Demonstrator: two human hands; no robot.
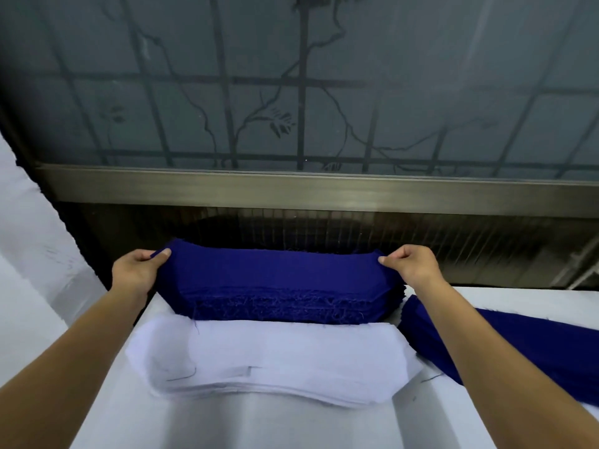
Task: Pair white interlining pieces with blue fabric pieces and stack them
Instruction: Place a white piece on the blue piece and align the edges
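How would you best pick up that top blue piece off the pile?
Take the top blue piece by its two short ends, one hand from each side, as the left hand and right hand pinch it now. It is long, thin and limp, so a hold in the middle would likely let both ends droop.

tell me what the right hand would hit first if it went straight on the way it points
Likely the dark ribbed panel below the window frame. The right hand pinches the top blue piece at its right end, aimed away over the blue stack's far corner; depth there is unclear.
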